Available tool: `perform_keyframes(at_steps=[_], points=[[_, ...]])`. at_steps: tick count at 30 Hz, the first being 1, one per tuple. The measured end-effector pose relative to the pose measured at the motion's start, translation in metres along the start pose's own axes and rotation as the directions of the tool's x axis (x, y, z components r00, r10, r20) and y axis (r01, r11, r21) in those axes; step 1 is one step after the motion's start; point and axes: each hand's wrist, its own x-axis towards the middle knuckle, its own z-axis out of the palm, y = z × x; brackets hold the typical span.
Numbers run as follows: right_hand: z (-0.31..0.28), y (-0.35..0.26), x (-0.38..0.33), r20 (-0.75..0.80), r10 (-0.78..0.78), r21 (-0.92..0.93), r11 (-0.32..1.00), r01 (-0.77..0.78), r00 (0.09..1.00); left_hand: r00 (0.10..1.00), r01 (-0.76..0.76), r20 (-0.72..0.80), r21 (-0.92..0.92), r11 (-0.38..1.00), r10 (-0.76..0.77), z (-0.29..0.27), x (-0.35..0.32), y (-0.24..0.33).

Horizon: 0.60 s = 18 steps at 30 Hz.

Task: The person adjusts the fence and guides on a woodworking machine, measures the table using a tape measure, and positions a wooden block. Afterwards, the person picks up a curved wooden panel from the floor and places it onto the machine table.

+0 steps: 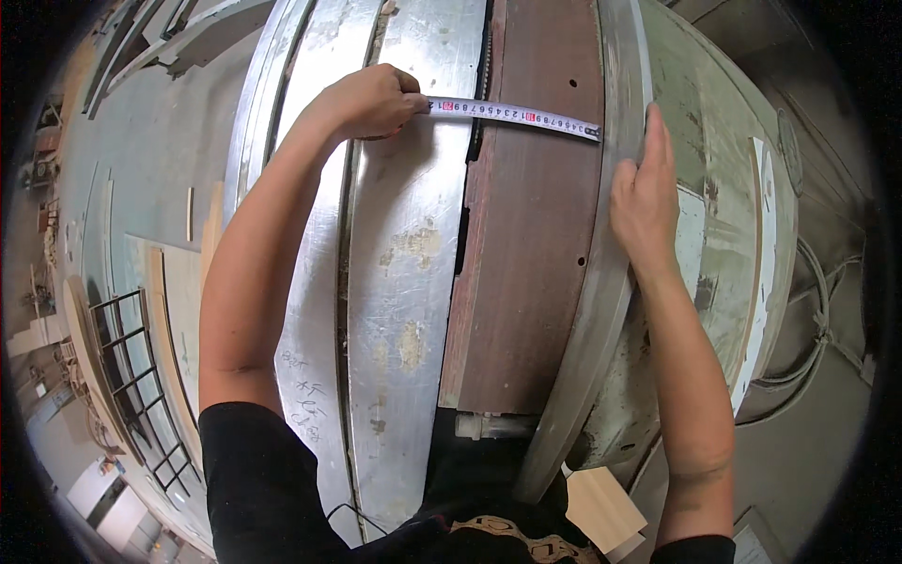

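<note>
My left hand (374, 101) is closed around a tape measure, whose case is mostly hidden under the fingers. Its white blade (512, 116) reaches rightward over a silver metal table (404, 207) and a brown board (531, 254). The hooked end lies at the board's right side, by a long metal rail (620, 70). Against that rail's right side lies my right hand (646, 202), fingers stretched forward and thumb toward the rail's top.
Right of the rail is a worn greenish surface (728, 244) with a pale strip (756, 273). Looped cables (817, 329) hang beyond it. A black metal rack (141, 390) and wooden strips stand at left. A light wood piece (603, 508) lies low, near my body.
</note>
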Motion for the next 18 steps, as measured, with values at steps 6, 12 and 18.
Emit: perform_keyframes(at_steps=[6, 12, 18], points=[[0.032, 0.029, 0.031, -0.008, -0.099, -0.015, 0.995, 0.099, 0.995, 1.0, -0.002, -0.028, -0.015, 1.0, 0.001, -0.002, -0.002, -0.014], [0.059, 0.074, 0.136, -0.048, -0.061, -0.02, 0.998, 0.06, 0.997, 0.997, -0.051, -0.063, -0.03, 0.998, 0.049, 0.0, 0.014, -0.007], [0.059, 0.039, 0.122, 0.068, 0.117, 0.013, 0.993, -0.118, 0.991, 0.999, -0.022, 0.05, 0.078, 0.997, 0.019, -0.004, 0.016, -0.005]])
